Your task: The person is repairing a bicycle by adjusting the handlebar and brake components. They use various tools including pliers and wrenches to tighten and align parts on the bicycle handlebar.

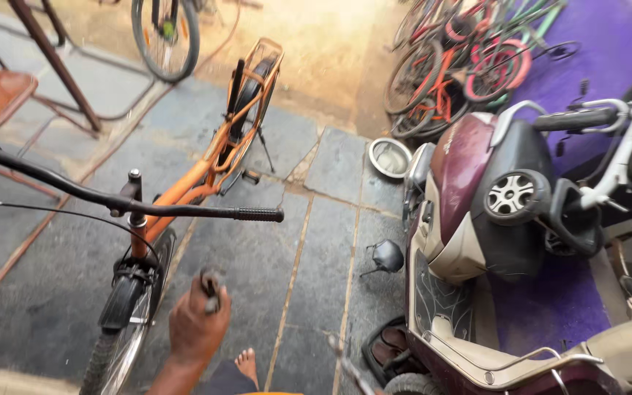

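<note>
1. One hand (197,322), side unclear, was seen low in the view, closed around a small dark object (211,284).
2. An orange bicycle (206,164) stood just beside it on grey stone paving (257,256).
3. A maroon scooter (469,212) was parked well apart, opposite.

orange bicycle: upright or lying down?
Upright. The orange-framed bicycle stands on the grey stone floor, handlebar level, its rear kickstand down. The one hand in view grips a small dark object, not touching it.
</note>
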